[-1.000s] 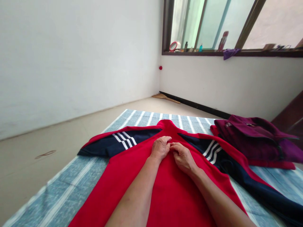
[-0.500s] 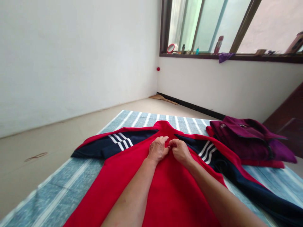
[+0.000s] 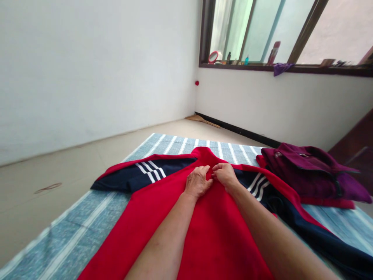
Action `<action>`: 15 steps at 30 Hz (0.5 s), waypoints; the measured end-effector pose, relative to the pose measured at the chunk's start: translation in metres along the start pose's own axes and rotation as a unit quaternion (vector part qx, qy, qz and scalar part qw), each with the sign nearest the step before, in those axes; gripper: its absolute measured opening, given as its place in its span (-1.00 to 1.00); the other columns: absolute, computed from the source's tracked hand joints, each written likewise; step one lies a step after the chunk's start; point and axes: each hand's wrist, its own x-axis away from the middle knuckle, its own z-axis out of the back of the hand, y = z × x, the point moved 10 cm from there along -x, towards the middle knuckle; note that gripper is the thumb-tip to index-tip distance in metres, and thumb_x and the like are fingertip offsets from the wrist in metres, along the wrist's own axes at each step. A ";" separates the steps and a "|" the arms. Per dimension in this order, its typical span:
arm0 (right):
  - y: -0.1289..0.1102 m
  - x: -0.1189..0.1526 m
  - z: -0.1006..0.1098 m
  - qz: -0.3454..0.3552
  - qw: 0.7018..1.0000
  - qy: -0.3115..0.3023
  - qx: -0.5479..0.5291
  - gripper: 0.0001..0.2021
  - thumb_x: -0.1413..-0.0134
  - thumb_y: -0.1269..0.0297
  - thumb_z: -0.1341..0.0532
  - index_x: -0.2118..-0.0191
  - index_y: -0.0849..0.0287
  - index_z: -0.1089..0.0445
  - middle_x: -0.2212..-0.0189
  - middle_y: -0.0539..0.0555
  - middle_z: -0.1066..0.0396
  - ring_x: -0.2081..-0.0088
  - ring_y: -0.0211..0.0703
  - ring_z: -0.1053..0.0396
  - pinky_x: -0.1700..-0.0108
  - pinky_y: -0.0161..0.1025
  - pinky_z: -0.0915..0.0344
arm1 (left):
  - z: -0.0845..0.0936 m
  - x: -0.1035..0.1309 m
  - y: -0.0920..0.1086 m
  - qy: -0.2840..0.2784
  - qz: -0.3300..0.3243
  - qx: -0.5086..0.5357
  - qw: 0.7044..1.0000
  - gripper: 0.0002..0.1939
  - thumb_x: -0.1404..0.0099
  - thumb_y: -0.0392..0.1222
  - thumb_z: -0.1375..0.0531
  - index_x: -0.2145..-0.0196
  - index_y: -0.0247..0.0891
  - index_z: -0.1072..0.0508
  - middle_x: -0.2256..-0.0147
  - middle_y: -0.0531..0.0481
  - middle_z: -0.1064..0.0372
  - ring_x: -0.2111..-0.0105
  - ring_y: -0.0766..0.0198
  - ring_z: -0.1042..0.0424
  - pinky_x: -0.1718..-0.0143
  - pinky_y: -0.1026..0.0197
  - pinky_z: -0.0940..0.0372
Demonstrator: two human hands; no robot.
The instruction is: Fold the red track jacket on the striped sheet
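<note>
A red jacket with navy sleeves and white stripes lies spread out, its collar pointing away from me. Just below the collar, my left hand rests on the chest with its fingers curled and closed on the cloth. Beside it, my right hand pinches the jacket near the neck, fingers pressed together. The fingertips of both hands are close to each other. Whatever small part lies between them is hidden.
A blue-and-white striped cloth lies under the jacket. Folded purple clothes are stacked on red fabric at the right. Beyond are a broom on the floor and a windowsill holding small items.
My right hand has shifted slightly up towards the collar, while my left hand stays almost in place on the jacket. The camera view has moved a little.
</note>
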 end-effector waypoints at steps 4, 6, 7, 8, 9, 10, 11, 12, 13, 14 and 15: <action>-0.006 0.005 0.004 0.011 1.000 0.011 0.019 -0.85 0.30 0.49 -0.18 0.47 0.23 -0.44 0.61 0.00 -0.41 0.54 -0.24 -0.37 0.50 -0.37 -0.27 | 0.003 0.000 0.004 -0.002 -0.002 -0.010 1.000 -0.65 -0.17 -0.13 -0.16 0.07 -0.18 -0.33 0.11 -0.04 -0.39 0.08 0.15 -0.34 0.06 0.21 -0.23; -0.011 0.007 0.005 0.019 0.999 0.010 0.034 -0.84 0.31 0.50 -0.19 0.47 0.24 -0.44 0.61 0.00 -0.42 0.55 -0.25 -0.37 0.50 -0.37 -0.27 | 0.004 0.000 0.006 -0.005 -0.001 -0.016 1.000 -0.64 -0.16 -0.14 -0.16 0.06 -0.19 -0.33 0.11 -0.06 -0.39 0.08 0.14 -0.34 0.06 0.20 -0.23; -0.013 0.008 0.006 0.023 0.999 0.009 0.045 -0.84 0.31 0.50 -0.20 0.46 0.25 -0.44 0.61 0.00 -0.42 0.56 -0.25 -0.36 0.50 -0.37 -0.27 | 0.005 0.000 0.007 -0.006 -0.001 -0.018 1.000 -0.64 -0.16 -0.15 -0.16 0.07 -0.19 -0.33 0.11 -0.06 -0.39 0.07 0.14 -0.33 0.06 0.20 -0.23; -0.015 0.010 0.006 0.028 0.998 0.009 0.057 -0.84 0.31 0.50 -0.20 0.45 0.25 -0.45 0.61 0.00 -0.42 0.56 -0.25 -0.36 0.50 -0.37 -0.28 | 0.005 0.000 0.008 -0.007 0.000 -0.020 1.000 -0.64 -0.15 -0.15 -0.17 0.07 -0.18 -0.33 0.12 -0.06 -0.39 0.08 0.14 -0.33 0.06 0.20 -0.23; -0.018 0.011 0.007 0.033 0.997 0.010 0.072 -0.83 0.30 0.50 -0.20 0.44 0.26 -0.45 0.61 0.00 -0.42 0.56 -0.25 -0.37 0.49 -0.37 -0.28 | 0.005 0.000 0.008 -0.008 0.000 -0.022 1.000 -0.65 -0.15 -0.16 -0.17 0.08 -0.18 -0.33 0.12 -0.05 -0.39 0.08 0.14 -0.33 0.06 0.19 -0.23; -0.020 0.012 0.007 0.038 0.995 0.011 0.089 -0.83 0.28 0.49 -0.20 0.43 0.26 -0.46 0.59 0.00 -0.43 0.54 -0.25 -0.37 0.47 -0.37 -0.28 | 0.006 0.000 0.009 -0.009 0.001 -0.024 1.000 -0.66 -0.15 -0.17 -0.16 0.08 -0.17 -0.33 0.12 -0.05 -0.39 0.08 0.14 -0.33 0.07 0.19 -0.23; -0.023 0.013 0.008 0.043 0.993 0.013 0.109 -0.82 0.25 0.49 -0.19 0.41 0.25 -0.46 0.58 0.00 -0.44 0.53 -0.24 -0.38 0.46 -0.37 -0.28 | 0.006 0.000 0.009 -0.009 0.001 -0.025 1.000 -0.66 -0.16 -0.17 -0.16 0.08 -0.17 -0.33 0.12 -0.05 -0.39 0.09 0.13 -0.34 0.07 0.19 -0.24; -0.026 0.014 0.009 0.048 0.990 0.016 0.130 -0.82 0.23 0.49 -0.18 0.40 0.24 -0.47 0.56 0.01 -0.45 0.50 -0.24 -0.40 0.43 -0.36 -0.29 | 0.006 0.000 0.009 -0.008 0.001 -0.026 1.000 -0.67 -0.17 -0.16 -0.15 0.08 -0.18 -0.33 0.12 -0.06 -0.39 0.09 0.13 -0.34 0.08 0.18 -0.24; -0.029 0.014 0.010 0.054 0.986 0.019 0.154 -0.81 0.21 0.49 -0.17 0.39 0.23 -0.47 0.53 0.01 -0.46 0.47 -0.23 -0.41 0.40 -0.36 -0.29 | 0.005 0.000 0.009 -0.007 0.002 -0.027 1.000 -0.68 -0.17 -0.16 -0.14 0.08 -0.18 -0.34 0.12 -0.06 -0.39 0.10 0.13 -0.34 0.09 0.17 -0.24; -0.033 0.015 0.011 0.060 0.982 0.022 0.179 -0.81 0.18 0.49 -0.16 0.38 0.21 -0.48 0.50 0.01 -0.47 0.42 -0.22 -0.42 0.36 -0.36 -0.29 | 0.005 0.000 0.009 -0.006 0.002 -0.028 1.000 -0.68 -0.18 -0.16 -0.13 0.09 -0.18 -0.34 0.12 -0.06 -0.39 0.10 0.13 -0.34 0.09 0.17 -0.25; -0.036 0.016 0.013 0.066 0.976 0.026 0.205 -0.79 0.16 0.50 -0.15 0.37 0.18 -0.48 0.46 0.01 -0.48 0.37 -0.21 -0.42 0.32 -0.36 -0.28 | 0.005 0.000 0.009 -0.005 0.003 -0.028 1.000 -0.68 -0.18 -0.17 -0.14 0.08 -0.19 -0.34 0.11 -0.07 -0.39 0.10 0.12 -0.34 0.09 0.17 -0.25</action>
